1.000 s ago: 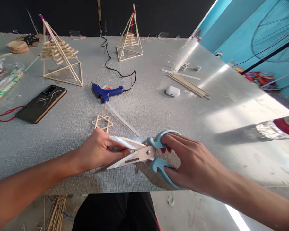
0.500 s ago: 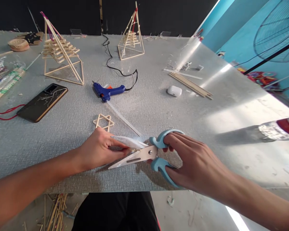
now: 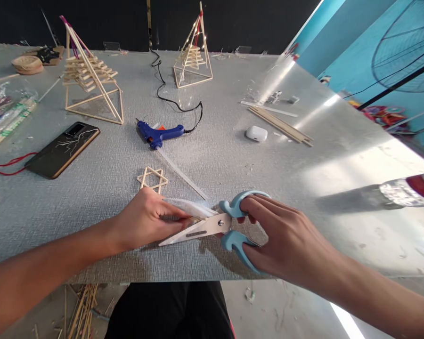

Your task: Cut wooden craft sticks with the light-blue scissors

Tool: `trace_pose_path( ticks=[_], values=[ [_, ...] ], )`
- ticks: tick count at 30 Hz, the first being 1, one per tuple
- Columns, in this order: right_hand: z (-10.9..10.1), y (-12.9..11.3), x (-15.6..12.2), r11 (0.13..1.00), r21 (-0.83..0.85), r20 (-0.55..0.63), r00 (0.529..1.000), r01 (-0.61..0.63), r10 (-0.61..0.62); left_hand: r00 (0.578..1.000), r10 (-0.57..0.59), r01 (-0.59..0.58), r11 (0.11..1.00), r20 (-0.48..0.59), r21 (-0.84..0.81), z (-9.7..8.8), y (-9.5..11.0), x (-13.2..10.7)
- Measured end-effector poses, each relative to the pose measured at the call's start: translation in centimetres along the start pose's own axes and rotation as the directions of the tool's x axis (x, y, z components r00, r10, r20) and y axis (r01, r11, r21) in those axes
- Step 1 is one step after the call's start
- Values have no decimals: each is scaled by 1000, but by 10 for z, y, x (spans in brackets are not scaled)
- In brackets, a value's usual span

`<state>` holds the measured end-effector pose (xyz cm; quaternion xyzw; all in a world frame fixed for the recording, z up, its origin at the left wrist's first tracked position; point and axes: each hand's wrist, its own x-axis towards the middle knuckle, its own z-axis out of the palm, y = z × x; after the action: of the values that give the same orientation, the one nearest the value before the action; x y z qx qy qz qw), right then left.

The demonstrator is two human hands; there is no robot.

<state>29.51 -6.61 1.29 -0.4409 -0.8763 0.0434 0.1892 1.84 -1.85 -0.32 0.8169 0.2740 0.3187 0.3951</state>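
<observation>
The scissors [image 3: 221, 223], w/ light-blue handles, are betw. the two hands, over the near edge of the grey table [image 3: 229, 165], blades spread apart. The R hand [image 3: 281, 228] grips them, fingers in the upper loop, thumb in the lower. The L hand [image 3: 146, 219] reaches to the blades & pinches a thin pale piece [image 3: 197, 219] w/ its fingertips; it is mostly hidden, so its exact kind I can't tell. Just beyond the L hand lies a six-pointed star [image 3: 160, 181] of thin sticks. Farther is a blue glue gun [image 3: 166, 134], w/ a clear glue stick [image 3: 183, 174] from its rear, pointing twd. the scissors. A dark phone [image 3: 63, 149] lies on the L side, a white case [image 3: 256, 134] on the R. At the back stand 2 pyramid-shaped stick frames [image 3: 90, 75], the L one bigger.
</observation>
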Motion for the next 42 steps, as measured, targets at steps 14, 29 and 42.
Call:
trace_pose_path(
  ticks=[14, 29, 42],
  values=[
    [0, 3, -1, 1000, 22, 3, 1000, 15, -15, 1000, -23, 23, 1000, 13, 16, 1, 0, 0],
    [0, 4, -2, 999, 43, 19, 1000, 6, -7, 999, -48, 48, 999, 25, 14, 1, 0, 1],
    [1, 5, 0, 997, 71, 10, 1000, 25, -26, 995, -94, 95, 995, 41, -14, 0, 2, 1]
  ],
)
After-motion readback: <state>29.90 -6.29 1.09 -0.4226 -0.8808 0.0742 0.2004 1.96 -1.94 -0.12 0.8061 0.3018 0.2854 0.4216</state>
